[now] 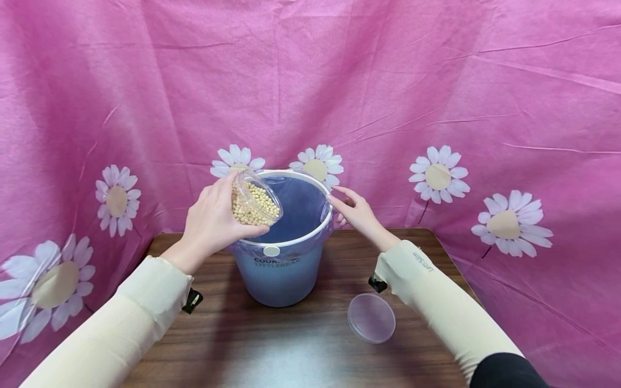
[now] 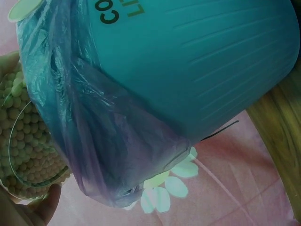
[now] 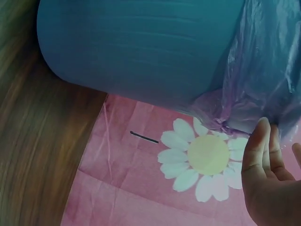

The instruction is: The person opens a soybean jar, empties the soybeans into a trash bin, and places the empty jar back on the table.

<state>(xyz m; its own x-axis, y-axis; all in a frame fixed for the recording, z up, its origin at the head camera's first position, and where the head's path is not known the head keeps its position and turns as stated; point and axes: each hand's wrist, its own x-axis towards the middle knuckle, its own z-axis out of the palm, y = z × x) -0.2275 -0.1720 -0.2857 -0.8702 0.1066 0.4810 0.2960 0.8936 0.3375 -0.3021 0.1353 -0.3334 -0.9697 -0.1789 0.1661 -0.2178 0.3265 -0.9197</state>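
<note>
My left hand [image 1: 213, 211] grips a clear plastic jar [image 1: 241, 202] full of pale yellow soybeans [image 1: 259, 203]. The jar is tilted to the right over the near left rim of a blue bucket [image 1: 283, 280], its mouth facing the bucket's inside. A thin translucent purple bag [image 2: 103, 132] lines the bucket and folds over its white rim [image 1: 310, 237]. At the right side of that rim, my right hand [image 1: 359, 213] touches the edge with fairly straight fingers; in the right wrist view its fingertips [image 3: 263, 129] are by the bag.
A round clear lid [image 1: 371, 318] lies on the brown wooden table [image 1: 271, 345], right of the bucket and near the right forearm. Pink cloth [image 1: 388, 81] printed with white daisies hangs behind and on both sides of the table.
</note>
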